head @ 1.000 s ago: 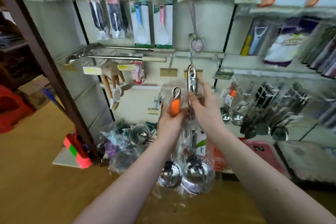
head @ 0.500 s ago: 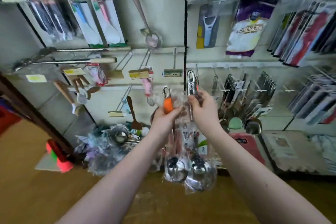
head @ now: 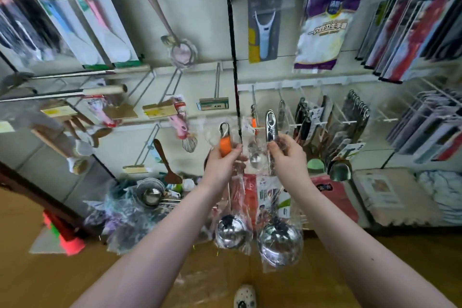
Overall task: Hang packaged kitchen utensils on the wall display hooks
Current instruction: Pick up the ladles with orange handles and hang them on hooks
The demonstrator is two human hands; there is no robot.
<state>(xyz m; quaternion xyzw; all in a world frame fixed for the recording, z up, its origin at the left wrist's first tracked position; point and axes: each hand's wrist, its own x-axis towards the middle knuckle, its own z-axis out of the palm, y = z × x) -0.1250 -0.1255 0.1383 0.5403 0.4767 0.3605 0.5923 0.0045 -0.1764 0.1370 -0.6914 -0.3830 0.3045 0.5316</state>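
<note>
Just left of centre, the left hand (head: 221,165) clasps the orange-handled ladle (head: 225,144), its bowl hanging low in crinkly film. Beside it, the right hand (head: 287,157) pinches the steel-handled ladle (head: 271,129) below its hanging slot. Both look stiff, bottom-heavy and slippery in their plastic, so they are best held high on the handle, leaving the slot free for the hooks (head: 350,122) at centre right

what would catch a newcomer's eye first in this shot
Dead centre, two bare hands hold up plastic-wrapped ladles by the handle: the left hand grips the orange-handled ladle, the right hand pinches the all-steel ladle. Behind them the wall display is crowded with hanging utensils, a purple and white bag high on the right, and a heap of wrapped goods sits at the foot of the wall, lower left.
</note>
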